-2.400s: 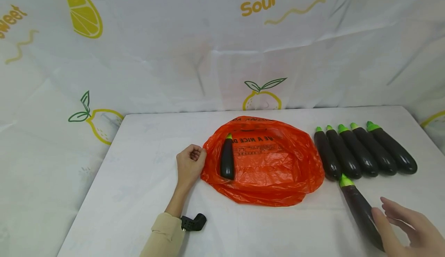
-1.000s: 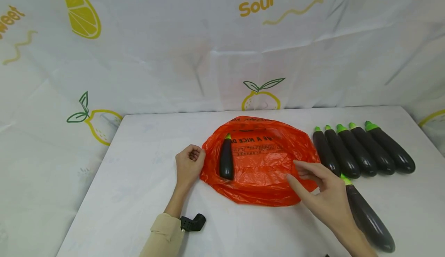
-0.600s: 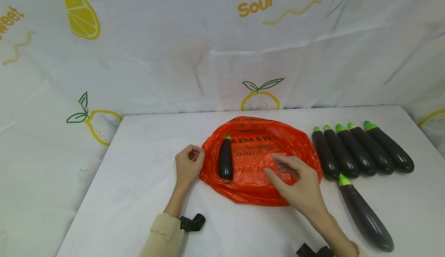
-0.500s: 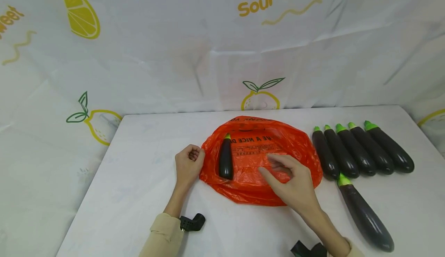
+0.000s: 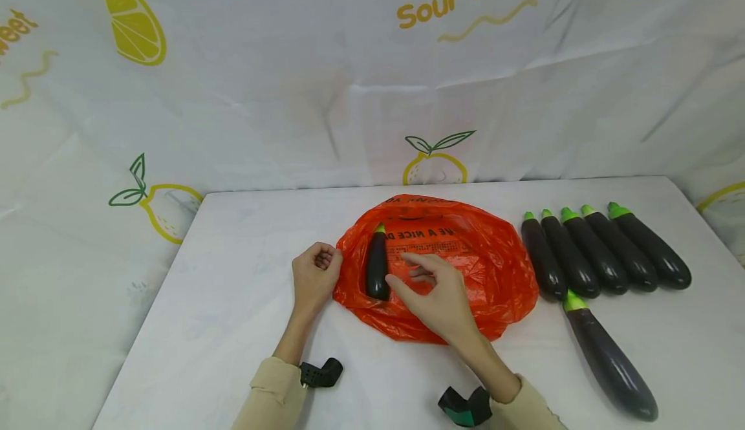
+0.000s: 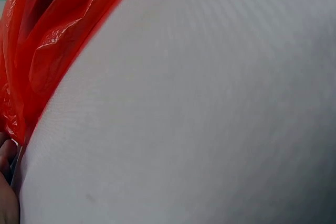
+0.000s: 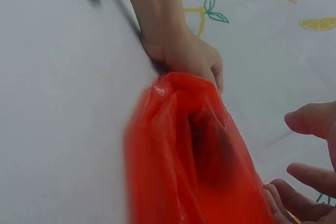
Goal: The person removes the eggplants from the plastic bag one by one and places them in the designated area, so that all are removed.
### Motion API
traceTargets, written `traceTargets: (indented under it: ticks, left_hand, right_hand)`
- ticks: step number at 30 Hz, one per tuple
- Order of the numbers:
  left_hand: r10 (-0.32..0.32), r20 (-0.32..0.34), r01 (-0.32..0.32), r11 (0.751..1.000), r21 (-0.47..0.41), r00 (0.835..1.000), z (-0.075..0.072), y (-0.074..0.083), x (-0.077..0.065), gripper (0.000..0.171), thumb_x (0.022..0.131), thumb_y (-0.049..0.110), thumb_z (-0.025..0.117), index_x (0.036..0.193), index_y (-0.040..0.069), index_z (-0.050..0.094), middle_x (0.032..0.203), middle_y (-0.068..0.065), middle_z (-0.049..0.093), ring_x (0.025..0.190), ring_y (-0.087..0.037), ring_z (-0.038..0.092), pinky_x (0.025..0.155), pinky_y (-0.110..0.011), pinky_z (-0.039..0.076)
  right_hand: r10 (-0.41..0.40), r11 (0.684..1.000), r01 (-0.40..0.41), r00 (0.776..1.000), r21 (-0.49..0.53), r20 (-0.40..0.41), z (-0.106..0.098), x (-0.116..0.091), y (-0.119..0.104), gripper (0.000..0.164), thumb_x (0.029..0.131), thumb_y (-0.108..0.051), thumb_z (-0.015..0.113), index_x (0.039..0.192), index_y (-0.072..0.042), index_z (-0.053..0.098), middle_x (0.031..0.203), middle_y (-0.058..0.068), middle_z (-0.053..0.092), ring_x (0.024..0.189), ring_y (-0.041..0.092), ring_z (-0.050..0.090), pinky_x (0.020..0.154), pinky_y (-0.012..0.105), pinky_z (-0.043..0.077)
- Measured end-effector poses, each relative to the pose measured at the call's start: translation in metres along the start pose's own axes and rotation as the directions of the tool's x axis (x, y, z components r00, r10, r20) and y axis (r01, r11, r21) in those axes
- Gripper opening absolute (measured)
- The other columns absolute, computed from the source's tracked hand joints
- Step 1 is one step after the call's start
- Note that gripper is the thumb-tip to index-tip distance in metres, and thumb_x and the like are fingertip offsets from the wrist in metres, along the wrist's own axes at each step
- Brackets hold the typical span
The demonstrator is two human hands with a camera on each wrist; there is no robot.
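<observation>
A red plastic bag (image 5: pixel 506 281) lies with its mouth spread wide, and one dark eggplant (image 5: pixel 376 268) with a green stem end rests inside at its left. My left hand (image 5: pixel 317 276) grips the bag's left edge with curled fingers; the left wrist view catches only a bit of this hand (image 6: pixel 6 182) by the red plastic (image 6: pixel 63 30). Over the bag's middle, my right hand (image 5: pixel 436 297) holds nothing. Its thumb tip is right at the eggplant's lower side, and in the right wrist view its fingers (image 7: pixel 310 179) are spread apart from the thumb.
Several eggplants (image 5: pixel 596 255) lie side by side at the right of the white table (image 5: pixel 233 288). Another eggplant (image 5: pixel 611 359) lies slanted in front of them. A white curtain (image 5: pixel 262 94) with lemon prints hangs behind the table.
My right hand has moved left from beside the slanted eggplant, across the bag, to the eggplant inside it. The left hand and the eggplants have stayed in place.
</observation>
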State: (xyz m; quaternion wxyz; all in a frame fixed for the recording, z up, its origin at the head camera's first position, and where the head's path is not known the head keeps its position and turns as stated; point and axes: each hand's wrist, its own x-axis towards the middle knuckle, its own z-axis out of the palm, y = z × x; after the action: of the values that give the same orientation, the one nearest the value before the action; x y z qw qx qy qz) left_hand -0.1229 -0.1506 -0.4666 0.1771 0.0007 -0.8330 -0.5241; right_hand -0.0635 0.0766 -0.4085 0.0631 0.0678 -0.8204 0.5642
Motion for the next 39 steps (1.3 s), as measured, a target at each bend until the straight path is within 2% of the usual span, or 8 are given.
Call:
traceTargets:
  ticks: [5, 14, 20, 25, 32, 39]
  left_hand:
    - [0.007, 0.0, -0.007, 1.0, -0.01, 1.0, 0.0, 0.0, 0.0, 0.013, 0.092, 0.011, 0.068, 0.083, 0.003, 0.07, 0.067, -0.01, 0.061, 0.062, -0.013, 0.052, 0.058, -0.017, 0.046]
    - [0.008, 0.003, -0.008, 1.0, 0.0, 1.0, 0.0, -0.001, 0.0, 0.013, 0.093, 0.012, 0.07, 0.086, 0.002, 0.072, 0.069, -0.01, 0.063, 0.062, -0.012, 0.053, 0.059, -0.016, 0.046]
    - [0.017, 0.006, -0.017, 1.0, 0.002, 1.0, 0.0, -0.002, 0.0, 0.013, 0.094, 0.012, 0.07, 0.086, 0.001, 0.072, 0.069, -0.011, 0.063, 0.061, -0.012, 0.053, 0.058, -0.016, 0.046]
    - [0.033, 0.005, -0.033, 0.999, 0.001, 0.999, 0.001, -0.001, 0.0, 0.013, 0.093, 0.012, 0.07, 0.086, 0.001, 0.072, 0.069, -0.011, 0.063, 0.061, -0.011, 0.053, 0.058, -0.016, 0.046]
    - [0.034, 0.012, -0.034, 0.999, 0.002, 0.999, 0.001, -0.002, 0.001, 0.013, 0.094, 0.012, 0.069, 0.087, 0.001, 0.071, 0.069, -0.011, 0.063, 0.061, -0.013, 0.053, 0.058, -0.016, 0.047]
    - [0.035, 0.006, -0.035, 0.999, -0.01, 0.999, 0.001, -0.003, 0.001, 0.012, 0.092, 0.01, 0.069, 0.084, 0.001, 0.071, 0.067, -0.01, 0.062, 0.06, -0.01, 0.052, 0.057, -0.017, 0.045]
  right_hand:
    - [0.049, 0.999, -0.049, 0.999, -0.007, 0.011, 0.014, 0.004, -0.001, 0.047, 0.082, -0.017, 0.085, 0.123, 0.0, 0.071, 0.114, 0.018, 0.072, 0.093, 0.029, 0.072, 0.085, 0.043, 0.062]
    - [0.065, 0.997, -0.066, 0.998, -0.035, -0.02, 0.03, 0.007, 0.004, 0.052, 0.083, -0.023, 0.085, 0.125, 0.002, 0.07, 0.117, 0.02, 0.07, 0.091, 0.028, 0.072, 0.082, 0.041, 0.062]
    - [0.073, 0.994, -0.074, 0.997, -0.077, -0.021, 0.038, 0.008, 0.005, 0.055, 0.083, -0.026, 0.085, 0.126, 0.004, 0.068, 0.109, 0.019, 0.07, 0.087, 0.026, 0.072, 0.078, 0.04, 0.063]
    - [0.073, 0.993, -0.074, 0.997, -0.093, -0.006, 0.042, 0.008, 0.006, 0.059, 0.082, -0.027, 0.085, 0.127, 0.006, 0.067, 0.101, 0.018, 0.069, 0.08, 0.023, 0.072, 0.071, 0.034, 0.063]
    - [0.087, 0.995, -0.086, 0.996, -0.059, 0.007, 0.045, 0.008, 0.009, 0.057, 0.083, -0.02, 0.083, 0.129, 0.008, 0.064, 0.102, 0.02, 0.07, 0.075, 0.021, 0.073, 0.068, 0.03, 0.062]
    - [0.125, 0.991, -0.124, 0.992, -0.041, 0.025, 0.035, 0.006, 0.007, 0.055, 0.082, -0.013, 0.079, 0.131, 0.006, 0.064, 0.1, 0.02, 0.07, 0.071, 0.016, 0.068, 0.066, 0.024, 0.06]
